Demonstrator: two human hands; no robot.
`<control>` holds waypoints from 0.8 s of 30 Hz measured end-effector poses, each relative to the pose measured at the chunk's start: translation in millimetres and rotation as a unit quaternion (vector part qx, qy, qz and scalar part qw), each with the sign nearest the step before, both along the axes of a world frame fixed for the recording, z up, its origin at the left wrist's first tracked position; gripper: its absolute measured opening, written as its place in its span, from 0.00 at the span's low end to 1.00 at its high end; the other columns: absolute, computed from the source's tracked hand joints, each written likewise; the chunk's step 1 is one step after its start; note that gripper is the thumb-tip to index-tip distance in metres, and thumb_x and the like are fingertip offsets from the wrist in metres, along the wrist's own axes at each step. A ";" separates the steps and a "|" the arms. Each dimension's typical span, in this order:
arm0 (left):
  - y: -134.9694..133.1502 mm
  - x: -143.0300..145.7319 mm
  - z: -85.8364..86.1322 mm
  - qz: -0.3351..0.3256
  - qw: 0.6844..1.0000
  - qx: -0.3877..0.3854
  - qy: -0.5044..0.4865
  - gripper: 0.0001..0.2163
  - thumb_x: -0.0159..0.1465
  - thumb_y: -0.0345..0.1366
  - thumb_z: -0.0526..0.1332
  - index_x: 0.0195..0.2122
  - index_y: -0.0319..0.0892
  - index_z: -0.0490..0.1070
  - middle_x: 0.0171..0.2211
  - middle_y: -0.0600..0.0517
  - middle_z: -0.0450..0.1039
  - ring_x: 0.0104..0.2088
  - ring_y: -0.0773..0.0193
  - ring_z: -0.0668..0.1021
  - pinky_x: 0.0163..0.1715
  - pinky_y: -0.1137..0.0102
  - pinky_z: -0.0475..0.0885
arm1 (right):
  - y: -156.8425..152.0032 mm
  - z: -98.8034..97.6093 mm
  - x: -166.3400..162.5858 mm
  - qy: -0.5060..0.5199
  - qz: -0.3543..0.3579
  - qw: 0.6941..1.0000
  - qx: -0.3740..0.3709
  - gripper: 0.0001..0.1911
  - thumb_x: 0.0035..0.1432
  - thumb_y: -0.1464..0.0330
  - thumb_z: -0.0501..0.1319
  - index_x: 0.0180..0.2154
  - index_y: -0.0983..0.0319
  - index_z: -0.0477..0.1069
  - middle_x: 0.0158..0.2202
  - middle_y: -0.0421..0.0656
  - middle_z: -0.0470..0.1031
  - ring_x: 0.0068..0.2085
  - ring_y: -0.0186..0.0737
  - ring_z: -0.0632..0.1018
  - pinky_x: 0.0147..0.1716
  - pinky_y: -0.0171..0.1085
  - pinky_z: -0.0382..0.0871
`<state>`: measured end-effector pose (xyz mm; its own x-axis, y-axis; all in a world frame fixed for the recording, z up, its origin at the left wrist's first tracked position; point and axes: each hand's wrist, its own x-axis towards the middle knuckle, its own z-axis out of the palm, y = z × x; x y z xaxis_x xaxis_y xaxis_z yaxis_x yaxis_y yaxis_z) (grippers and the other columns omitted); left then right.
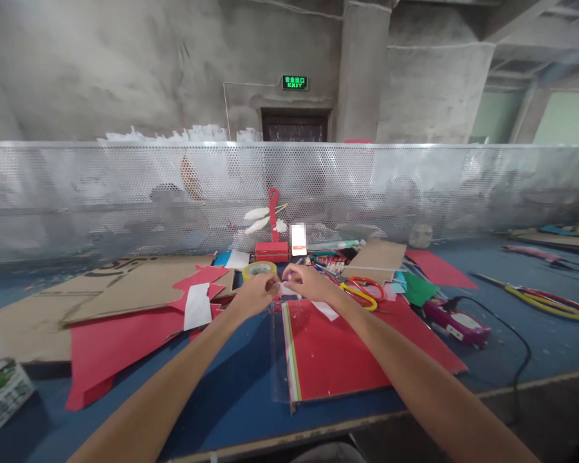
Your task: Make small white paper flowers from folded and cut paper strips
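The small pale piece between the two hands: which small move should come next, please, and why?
Probably the right hand should straighten the small pale piece while the left hand steadies it. The fingertips of both hands come together around it, and the scissors lie unheld beside the right wrist. Blur hides how firmly each hand grips.

Blue worktable (231,386), positions from tabletop centre | 10 o'clock: corrugated cardboard (24,331) | 9: red sheet (120,347) | 8–9: printed carton (2,392) | 4: coloured-paper pack (332,366), red uppermost | 3: purple corded device (458,325); beyond, yellow-and-red-handled scissors (540,300) | 2: jar (421,236)
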<state>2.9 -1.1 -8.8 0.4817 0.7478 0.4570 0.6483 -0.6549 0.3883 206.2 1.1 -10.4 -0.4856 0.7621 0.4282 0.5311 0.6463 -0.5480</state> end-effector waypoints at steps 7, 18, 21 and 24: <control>6.7 0.2 -2.2 -0.044 0.995 -0.060 -0.073 0.10 0.63 0.40 0.57 0.31 0.39 0.71 0.26 0.53 0.71 0.27 0.64 0.72 0.28 0.71 0.64 | -6.6 3.3 -4.8 -0.062 0.057 0.991 0.103 0.12 0.55 0.68 0.65 0.42 0.60 0.69 0.38 0.41 0.75 0.37 0.38 0.74 0.36 0.32 0.60; 11.2 -1.1 -5.0 -0.062 0.984 -0.121 -0.120 0.12 0.62 0.43 0.58 0.27 0.40 0.69 0.23 0.55 0.67 0.24 0.67 0.69 0.24 0.73 0.62 | -2.9 8.9 -2.2 -0.082 0.010 0.987 0.141 0.07 0.63 0.66 0.61 0.38 0.60 0.77 0.36 0.44 0.80 0.37 0.40 0.78 0.37 0.33 0.61; 12.0 -0.7 -5.8 -0.053 0.983 -0.123 -0.122 0.13 0.61 0.44 0.58 0.27 0.40 0.69 0.22 0.55 0.66 0.24 0.67 0.68 0.23 0.73 0.62 | -4.5 8.2 -3.4 -0.067 -0.002 0.989 0.128 0.08 0.63 0.64 0.61 0.38 0.60 0.77 0.34 0.43 0.80 0.35 0.39 0.79 0.35 0.32 0.61; 15.8 -0.7 -8.1 -0.046 0.984 -0.121 -0.121 0.12 0.61 0.44 0.58 0.28 0.40 0.70 0.24 0.55 0.68 0.24 0.67 0.69 0.24 0.73 0.63 | -5.6 8.1 -4.2 -0.047 -0.007 0.991 0.128 0.08 0.62 0.64 0.63 0.40 0.60 0.77 0.33 0.42 0.81 0.35 0.39 0.79 0.34 0.31 0.61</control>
<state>2.3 14.7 -16.9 0.4512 0.8074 0.3803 0.4607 -0.5757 0.6756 202.0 -4.5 -2.2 -0.5228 0.6413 0.5616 0.5812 0.7501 -0.3155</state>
